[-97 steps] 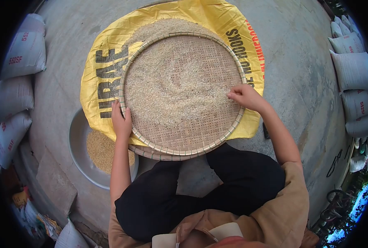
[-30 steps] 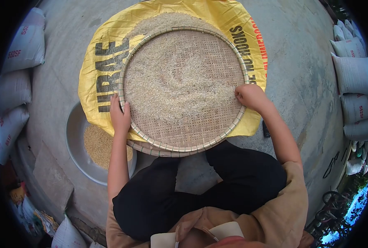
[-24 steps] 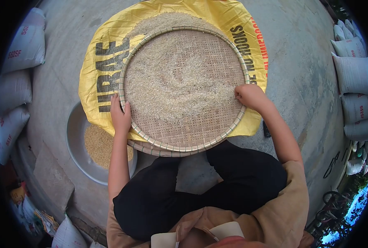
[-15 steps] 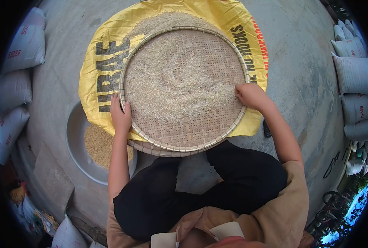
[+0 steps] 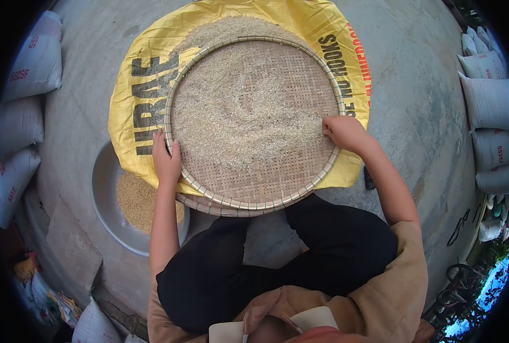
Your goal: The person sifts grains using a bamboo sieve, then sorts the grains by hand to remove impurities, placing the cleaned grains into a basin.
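A round woven bamboo winnowing tray [image 5: 283, 186] lies before me, with pale grain [image 5: 231, 126] spread over its left and middle parts. My left hand [image 5: 167, 157] holds the tray's left rim, thumb on the inner side and fingers outside. Over the right rim reaches my right hand [image 5: 345, 132], its fingers closed in a pinch just above the weave beside the grain. Whatever is between those fingertips is hidden. Beneath the tray is a yellow sack [image 5: 126, 108] with black lettering, bearing a heap of grain [image 5: 237, 28] beyond the far rim.
A metal basin [image 5: 101, 194] of golden grain [image 5: 137, 206] stands at my left, partly behind my forearm. The rim of another woven tray [image 5: 209, 209] shows under the near edge. Stuffed white sacks [image 5: 34, 57] line the left side, and more sacks [image 5: 489, 103] the right. Bicycles [image 5: 457, 280] stand lower right.
My right hand has shifted slightly left, further in over the tray. My left hand and the tray stay in place.
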`<action>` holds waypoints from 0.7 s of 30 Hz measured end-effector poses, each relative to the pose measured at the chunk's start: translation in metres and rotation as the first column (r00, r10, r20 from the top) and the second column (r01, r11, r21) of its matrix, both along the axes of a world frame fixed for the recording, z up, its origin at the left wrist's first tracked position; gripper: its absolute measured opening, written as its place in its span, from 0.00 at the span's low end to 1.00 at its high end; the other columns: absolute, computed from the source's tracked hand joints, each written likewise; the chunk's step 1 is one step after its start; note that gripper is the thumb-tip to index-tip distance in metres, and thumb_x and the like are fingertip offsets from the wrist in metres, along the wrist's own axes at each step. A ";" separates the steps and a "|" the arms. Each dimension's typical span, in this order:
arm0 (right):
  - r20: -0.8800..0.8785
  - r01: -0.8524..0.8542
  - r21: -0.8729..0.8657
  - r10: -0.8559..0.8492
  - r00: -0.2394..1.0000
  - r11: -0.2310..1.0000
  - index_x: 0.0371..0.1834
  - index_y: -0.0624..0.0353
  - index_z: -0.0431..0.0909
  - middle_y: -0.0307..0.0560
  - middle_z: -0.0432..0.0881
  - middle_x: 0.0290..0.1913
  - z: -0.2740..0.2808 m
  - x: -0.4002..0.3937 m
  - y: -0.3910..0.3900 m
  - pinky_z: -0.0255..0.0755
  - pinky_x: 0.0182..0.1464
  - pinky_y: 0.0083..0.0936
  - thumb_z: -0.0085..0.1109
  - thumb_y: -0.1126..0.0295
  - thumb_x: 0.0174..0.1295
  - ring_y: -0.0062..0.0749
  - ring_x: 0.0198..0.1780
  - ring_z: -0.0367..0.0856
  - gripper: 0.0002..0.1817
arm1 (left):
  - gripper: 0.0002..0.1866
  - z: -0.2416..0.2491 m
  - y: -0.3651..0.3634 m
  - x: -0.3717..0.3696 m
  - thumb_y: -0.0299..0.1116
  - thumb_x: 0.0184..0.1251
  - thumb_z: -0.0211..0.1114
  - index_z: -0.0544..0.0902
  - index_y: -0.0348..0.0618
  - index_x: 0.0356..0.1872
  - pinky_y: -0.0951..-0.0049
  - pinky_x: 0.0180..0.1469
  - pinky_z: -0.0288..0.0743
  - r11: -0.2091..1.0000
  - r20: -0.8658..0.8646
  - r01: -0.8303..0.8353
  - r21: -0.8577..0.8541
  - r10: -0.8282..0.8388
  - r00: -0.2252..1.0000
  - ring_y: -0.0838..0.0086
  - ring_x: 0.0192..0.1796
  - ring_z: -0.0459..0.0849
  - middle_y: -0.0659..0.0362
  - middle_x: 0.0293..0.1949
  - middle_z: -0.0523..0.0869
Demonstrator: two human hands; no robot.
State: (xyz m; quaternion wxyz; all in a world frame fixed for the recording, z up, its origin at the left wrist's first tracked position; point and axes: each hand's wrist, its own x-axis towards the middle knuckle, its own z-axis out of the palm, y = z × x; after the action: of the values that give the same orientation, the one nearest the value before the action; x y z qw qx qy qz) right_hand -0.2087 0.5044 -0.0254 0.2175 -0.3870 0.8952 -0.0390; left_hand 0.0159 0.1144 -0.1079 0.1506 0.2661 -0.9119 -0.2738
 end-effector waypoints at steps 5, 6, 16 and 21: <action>0.878 0.582 -0.326 0.012 0.478 0.745 0.32 0.55 0.70 0.32 0.69 0.27 0.012 -0.024 0.015 0.64 0.28 0.16 0.55 0.62 0.65 0.19 0.26 0.67 0.10 | 0.24 -0.002 -0.001 0.000 0.36 0.64 0.56 0.71 0.30 0.57 0.57 0.69 0.54 1.000 -0.002 0.005 -0.012 -0.005 1.000 0.48 0.69 0.61 0.42 0.63 0.69; 0.953 0.802 -0.231 0.296 0.072 0.550 0.34 0.54 0.70 0.30 0.68 0.28 0.011 -0.026 0.019 0.62 0.29 0.11 0.54 0.61 0.66 0.15 0.27 0.65 0.10 | 0.24 -0.003 -0.001 0.000 0.36 0.64 0.56 0.71 0.30 0.57 0.57 0.69 0.54 1.000 -0.007 0.009 -0.015 -0.009 1.000 0.48 0.69 0.61 0.42 0.63 0.69; 0.916 0.936 -0.160 0.402 0.022 0.314 0.42 0.54 0.74 0.38 0.78 0.34 -0.021 -0.020 0.019 0.63 0.30 0.17 0.47 0.60 0.70 0.20 0.27 0.70 0.11 | 0.24 -0.002 0.000 0.000 0.36 0.64 0.56 0.71 0.31 0.58 0.57 0.69 0.54 1.000 0.000 -0.004 -0.005 0.004 1.000 0.48 0.69 0.61 0.42 0.62 0.69; 0.941 0.776 -0.149 -0.153 0.302 0.613 0.36 0.58 0.78 0.37 0.77 0.23 0.001 -0.025 0.001 0.65 0.29 0.23 0.52 0.58 0.66 0.23 0.24 0.71 0.14 | 0.24 -0.002 0.000 0.000 0.36 0.64 0.56 0.71 0.31 0.58 0.57 0.69 0.54 1.000 -0.001 0.002 -0.011 -0.002 1.000 0.48 0.69 0.61 0.42 0.63 0.69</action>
State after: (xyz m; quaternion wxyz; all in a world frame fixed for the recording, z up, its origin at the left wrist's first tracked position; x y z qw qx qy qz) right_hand -0.2333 0.5056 -0.0244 0.4789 -0.0570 0.6660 -0.5691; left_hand 0.0159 0.1143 -0.1098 0.1523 0.2644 -0.9134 -0.2693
